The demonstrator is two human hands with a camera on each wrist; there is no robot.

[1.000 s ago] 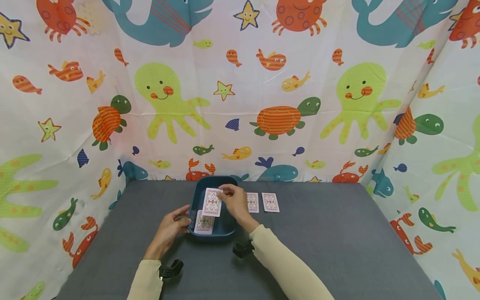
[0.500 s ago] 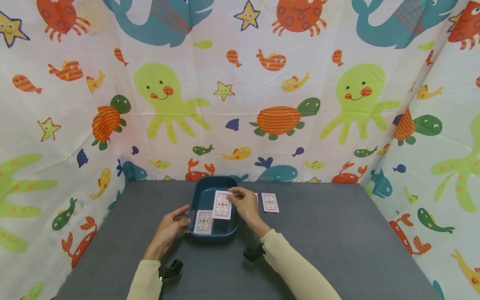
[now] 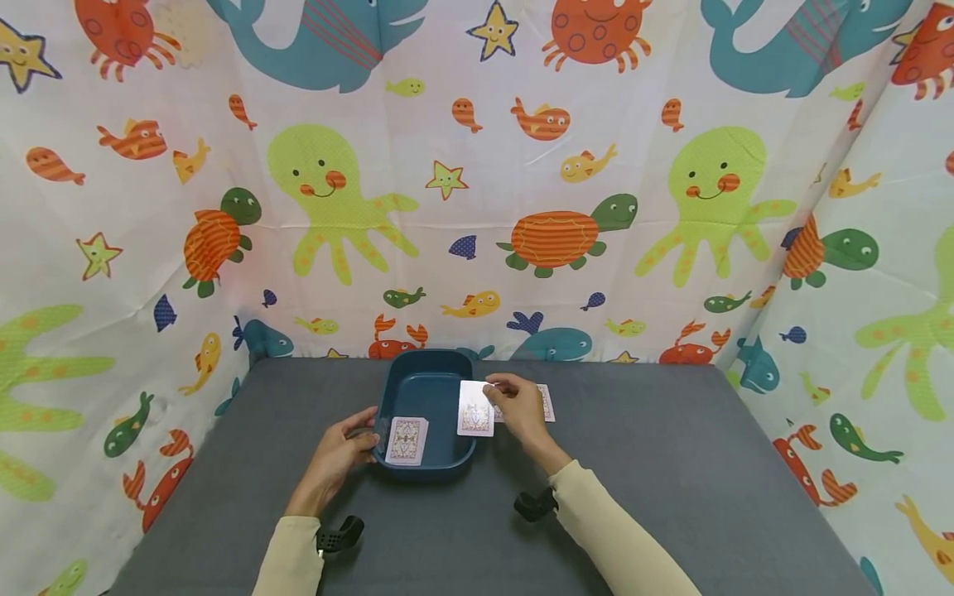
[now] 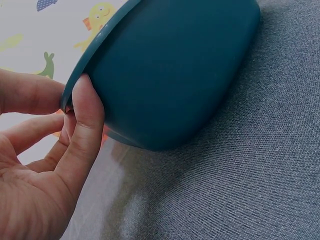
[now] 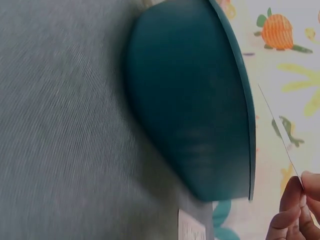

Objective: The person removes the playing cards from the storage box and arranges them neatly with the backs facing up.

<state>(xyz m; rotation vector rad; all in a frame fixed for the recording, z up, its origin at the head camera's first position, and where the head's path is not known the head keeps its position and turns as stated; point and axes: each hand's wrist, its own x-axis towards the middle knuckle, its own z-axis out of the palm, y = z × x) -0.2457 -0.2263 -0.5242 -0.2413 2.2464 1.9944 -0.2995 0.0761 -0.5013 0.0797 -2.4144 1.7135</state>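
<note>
My left hand (image 3: 338, 457) pinches the left rim of a dark blue plastic tub (image 3: 431, 473), with the thumb (image 4: 89, 102) on its outer wall in the left wrist view. Between the thumb and fingers of my right hand (image 3: 523, 411) is a playing card (image 3: 475, 414), patterned back up. It hangs over the tub's right rim and appears edge-on in the right wrist view. Inside the tub, at its near left corner, lie overlapping playing cards (image 3: 406, 441), backs up; how many cannot be told.
On the grey table (image 3: 656, 480), right of the tub, a face-down card (image 3: 549, 404) is partly covered by my right hand. Another beside it is mostly hidden. A curtain with sea animals (image 3: 477, 199) hangs behind the table.
My right hand has carried the held card rightward, from above the cards in the tub to the tub's right rim. The left hand and tub have stayed put.
</note>
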